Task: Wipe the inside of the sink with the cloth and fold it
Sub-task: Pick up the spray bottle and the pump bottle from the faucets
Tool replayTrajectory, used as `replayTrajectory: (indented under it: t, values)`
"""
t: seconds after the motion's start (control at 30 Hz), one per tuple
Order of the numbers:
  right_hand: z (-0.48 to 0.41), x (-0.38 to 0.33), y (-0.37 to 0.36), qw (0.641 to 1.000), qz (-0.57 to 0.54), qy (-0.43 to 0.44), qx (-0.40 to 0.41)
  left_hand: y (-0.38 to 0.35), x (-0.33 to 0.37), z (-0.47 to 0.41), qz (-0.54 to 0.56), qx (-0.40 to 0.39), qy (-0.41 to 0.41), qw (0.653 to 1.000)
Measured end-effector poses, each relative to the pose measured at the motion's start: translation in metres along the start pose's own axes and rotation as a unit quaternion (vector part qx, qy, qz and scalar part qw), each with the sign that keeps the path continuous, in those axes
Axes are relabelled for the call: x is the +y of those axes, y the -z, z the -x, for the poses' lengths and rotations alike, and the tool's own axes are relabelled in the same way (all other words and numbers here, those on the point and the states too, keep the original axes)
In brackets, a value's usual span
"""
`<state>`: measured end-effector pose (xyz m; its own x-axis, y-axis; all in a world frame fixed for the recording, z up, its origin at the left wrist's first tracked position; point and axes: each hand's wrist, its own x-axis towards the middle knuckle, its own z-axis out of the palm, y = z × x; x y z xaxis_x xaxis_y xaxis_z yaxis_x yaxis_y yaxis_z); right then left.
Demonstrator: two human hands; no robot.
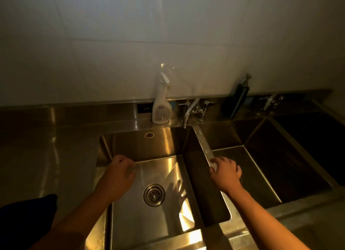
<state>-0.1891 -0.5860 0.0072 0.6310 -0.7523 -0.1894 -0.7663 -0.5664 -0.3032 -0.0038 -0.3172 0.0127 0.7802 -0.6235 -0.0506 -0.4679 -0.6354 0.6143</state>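
Your left hand (119, 172) hangs over the steel sink (158, 167) with fingers loosely curled on nothing, your right hand (225, 172) grips the divider rim (206, 149), and a dark cloth (29, 216), seemingly, lies on the left counter (46, 156).

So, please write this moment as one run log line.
left hand: over left steel sink basin, no cloth seen | right hand: on steel divider | dark blue cloth: on counter, left | wiping: not started
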Motion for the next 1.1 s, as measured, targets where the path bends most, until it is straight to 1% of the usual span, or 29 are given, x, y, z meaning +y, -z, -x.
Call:
replayTrajectory:
  t: [0.07,0.37,0.5,0.6,0.77,0.9,1.03,1.1]
  values:
    - [-0.002,0.007,0.003,1.0,0.0,-0.018,0.001,-0.001,0.003,-0.008,-0.004,-0.001,-0.001,1.0]
    - [-0.029,0.034,0.032,0.999,0.008,-0.051,0.007,0.0,0.024,-0.041,-0.014,-0.015,-0.007,1.0]
    - [-0.059,0.05,0.054,0.998,0.009,-0.063,0.006,-0.004,0.039,-0.064,-0.016,-0.01,0.002,1.0]
    - [-0.093,0.069,0.072,0.998,0.012,-0.056,0.003,-0.012,0.056,-0.088,-0.012,0.004,0.006,1.0]
    - [-0.177,0.108,0.095,0.999,-0.044,-0.032,-0.002,-0.029,0.083,-0.134,0.001,0.047,0.032,0.998]
    - [-0.248,0.133,0.103,0.991,-0.129,-0.012,-0.016,-0.042,0.094,-0.175,0.01,0.083,0.074,0.994]
    - [-0.301,0.139,0.105,0.982,-0.189,-0.004,0.01,-0.051,0.101,-0.21,0.017,0.102,0.124,0.987]
    - [-0.322,0.138,0.101,0.97,-0.241,-0.026,0.016,-0.052,0.101,-0.229,0.023,0.116,0.134,0.984]
